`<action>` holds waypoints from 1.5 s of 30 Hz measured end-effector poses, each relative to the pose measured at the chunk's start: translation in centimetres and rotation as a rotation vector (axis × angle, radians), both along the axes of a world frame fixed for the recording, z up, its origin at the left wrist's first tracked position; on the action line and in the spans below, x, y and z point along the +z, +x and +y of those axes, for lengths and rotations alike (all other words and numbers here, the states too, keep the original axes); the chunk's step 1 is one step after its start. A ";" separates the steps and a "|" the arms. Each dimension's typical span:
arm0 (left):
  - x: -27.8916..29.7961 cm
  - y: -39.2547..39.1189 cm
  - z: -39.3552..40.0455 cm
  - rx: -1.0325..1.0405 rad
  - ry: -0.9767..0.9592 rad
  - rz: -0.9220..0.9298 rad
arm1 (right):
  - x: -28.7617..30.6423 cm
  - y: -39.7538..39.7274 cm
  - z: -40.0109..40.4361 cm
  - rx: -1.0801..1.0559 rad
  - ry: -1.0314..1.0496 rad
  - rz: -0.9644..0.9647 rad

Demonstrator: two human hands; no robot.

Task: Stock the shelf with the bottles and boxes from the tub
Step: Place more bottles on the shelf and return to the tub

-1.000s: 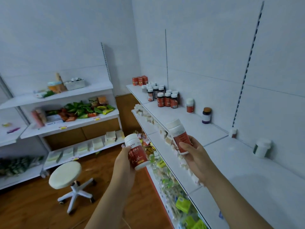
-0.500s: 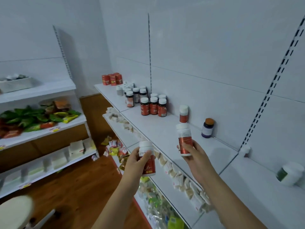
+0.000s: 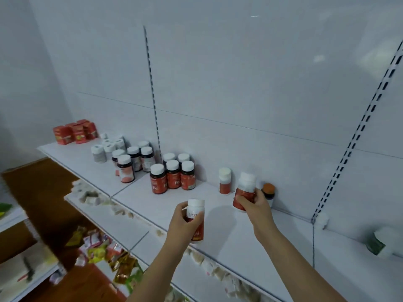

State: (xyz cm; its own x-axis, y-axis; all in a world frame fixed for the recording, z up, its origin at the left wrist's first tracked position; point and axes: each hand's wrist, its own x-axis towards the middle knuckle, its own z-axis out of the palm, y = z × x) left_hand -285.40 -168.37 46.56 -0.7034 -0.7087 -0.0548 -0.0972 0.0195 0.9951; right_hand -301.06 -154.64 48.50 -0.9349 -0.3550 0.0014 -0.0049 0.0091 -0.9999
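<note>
Two white-capped, red-labelled bottles held over the white shelf (image 3: pixel 139 199).

The left hand (image 3: pixel 182 223) grips one white-capped red-labelled plastic bottle (image 3: pixel 196 221) upright above the shelf's front part. The right hand (image 3: pixel 254 203) grips a second bottle of the same kind (image 3: pixel 245 189), slightly tilted, near the back wall, between a matching standing bottle (image 3: pixel 224 180) and an orange-capped dark bottle (image 3: pixel 268 190).

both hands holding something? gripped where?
Yes. Left hand grips a red-label bottle around its body. Right hand grips another red-label bottle around its lower body.
</note>
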 end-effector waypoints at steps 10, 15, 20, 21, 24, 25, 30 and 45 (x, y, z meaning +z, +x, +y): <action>-1.9 -11.1 -6.1 -0.250 -0.248 -0.026 | -3.1 -7.8 -6.1 -0.256 0.227 0.338; -4.8 -14.5 -8.0 -0.366 -0.378 -0.069 | -8.7 -8.4 -8.5 -0.303 0.449 0.359; -8.7 -15.9 -8.8 -0.404 -0.825 -0.161 | -11.0 -9.0 -9.4 -0.388 0.875 0.526; -9.3 -16.1 -8.8 -0.414 -0.911 -0.176 | -11.1 -9.1 -9.5 -0.384 0.919 0.532; -10.3 -16.6 -9.0 -0.413 -0.997 -0.201 | -11.5 -9.2 -9.8 -0.366 0.976 0.538; -10.5 -16.6 -9.0 -0.419 -1.002 -0.200 | -11.7 -9.0 -9.8 -0.354 0.955 0.538; -10.6 -16.0 -9.1 -0.417 -1.047 -0.254 | -11.9 -7.0 -8.4 -0.277 0.824 0.444; -9.9 0.1 -6.7 -0.735 -0.933 -0.099 | -3.7 10.1 -3.6 -0.514 0.630 0.342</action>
